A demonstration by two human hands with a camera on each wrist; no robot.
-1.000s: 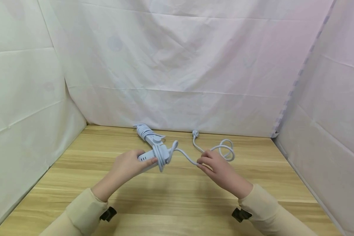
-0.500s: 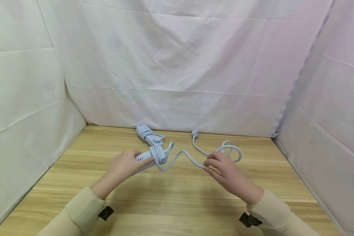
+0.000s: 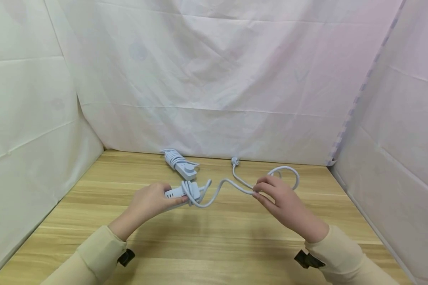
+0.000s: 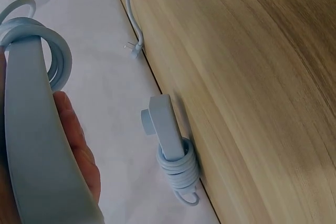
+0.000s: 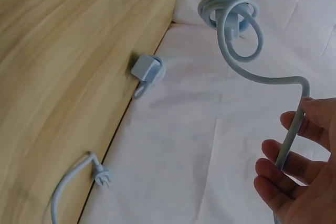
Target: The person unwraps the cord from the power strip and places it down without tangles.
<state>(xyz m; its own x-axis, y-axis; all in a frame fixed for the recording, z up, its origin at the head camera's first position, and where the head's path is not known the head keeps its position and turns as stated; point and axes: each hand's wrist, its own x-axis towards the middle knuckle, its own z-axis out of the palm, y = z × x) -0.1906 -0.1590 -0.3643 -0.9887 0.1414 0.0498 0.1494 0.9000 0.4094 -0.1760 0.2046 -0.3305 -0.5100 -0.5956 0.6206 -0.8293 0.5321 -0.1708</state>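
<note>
My left hand grips a white power strip by its body, thumb along the top face. A few turns of its cord are wound round the end away from my palm. From there the loose cord runs in a wavy line to my right hand, which pinches it between thumb and fingers. In the right wrist view the cord passes across the curled fingers. Beyond that hand the cord loops on the table and ends at a plug near the back edge.
Behind my left hand a second power strip lies on the wooden table, its cord coiled tightly round one end. White cloth hangs at the back and both sides of the table.
My right hand has moved right, drawing the cord along, and a turn has come off the strip. My left hand has lowered slightly with the strip. The cord's loop behind has shifted right.
</note>
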